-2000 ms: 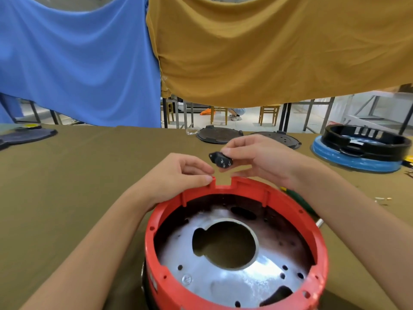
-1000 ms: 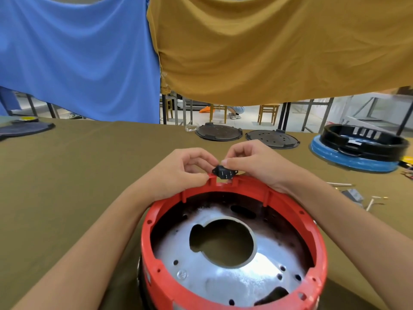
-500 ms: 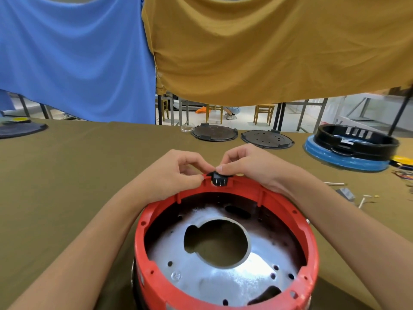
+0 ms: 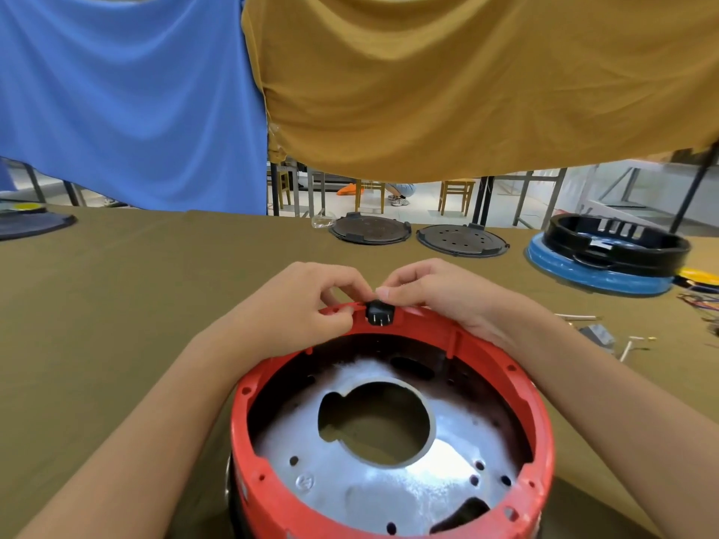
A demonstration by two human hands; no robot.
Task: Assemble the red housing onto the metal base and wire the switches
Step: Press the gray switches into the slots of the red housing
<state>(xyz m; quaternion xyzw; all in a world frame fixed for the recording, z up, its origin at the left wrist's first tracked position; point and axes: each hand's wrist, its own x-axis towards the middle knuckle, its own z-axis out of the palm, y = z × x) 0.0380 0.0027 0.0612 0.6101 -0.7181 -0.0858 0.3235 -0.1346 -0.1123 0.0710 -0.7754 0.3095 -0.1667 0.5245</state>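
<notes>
Right now, from the head view, my left hand [image 4: 299, 305] and right hand [image 4: 435, 295] both have their fingers pinched on the small black switch [image 4: 380, 313], which sits in the notch at the far rim of the red housing [image 4: 389, 511], its metal pins facing inward above the metal base [image 4: 389, 484]. If I press unevenly it could cock in the notch and jam, or bend a pin. Pushing hard on the far rim might also tip the housing or slide it across the surface [image 4: 116, 305].
</notes>
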